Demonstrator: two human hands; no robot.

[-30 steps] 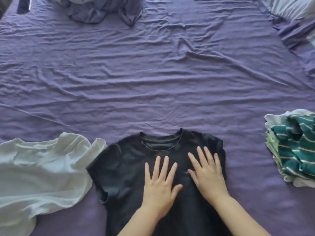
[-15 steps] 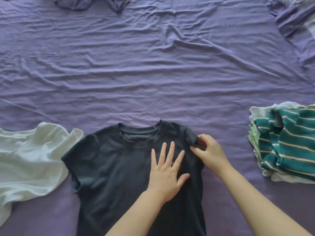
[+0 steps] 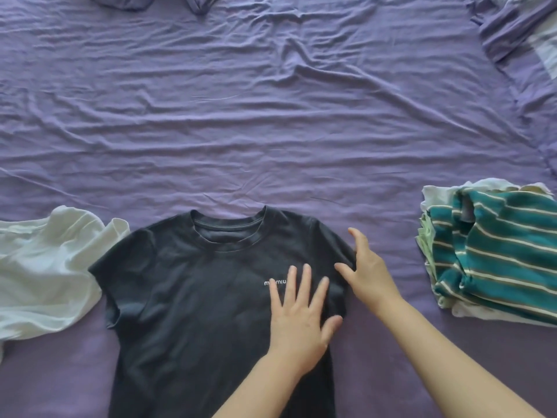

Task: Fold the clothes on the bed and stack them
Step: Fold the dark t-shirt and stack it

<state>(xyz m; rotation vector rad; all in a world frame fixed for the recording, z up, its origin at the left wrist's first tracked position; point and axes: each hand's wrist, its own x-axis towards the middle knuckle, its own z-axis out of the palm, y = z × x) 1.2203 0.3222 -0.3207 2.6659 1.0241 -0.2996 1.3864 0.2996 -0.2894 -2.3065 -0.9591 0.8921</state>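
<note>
We saw a dark T-shirt [image 3: 193,297] lying flat and face up on the purple bed sheet [image 3: 271,131], at the near edge of the bed and a little left of the middle. Its round collar pointed away from us, toward the far side of the bed, and its long axis ran from the collar straight back toward us, with the lower part leaving the picture at the bottom. The cloth was almost black, mostly smooth, with both short sleeves spread out to the sides. A small line of white letters stood on the chest; our left hand [image 3: 298,315] covered part of it, so we could not read the whole word.

The left hand lay flat on the chest of the T-shirt, with the fingers straight and a little apart, and it held nothing. Our right hand [image 3: 369,273] was at the T-shirt's sleeve on our right side, with the fingers spread wide and lightly bent; it touched the sleeve edge but gripped nothing.

Just left of the T-shirt, a white garment [image 3: 42,276] lay crumpled, one sleeve touching the dark sleeve. Well apart on the right stood a stack of folded clothes [image 3: 494,267], with a green striped piece on top. At the far edge, some purple fabric [image 3: 199,3] was bunched.
</note>
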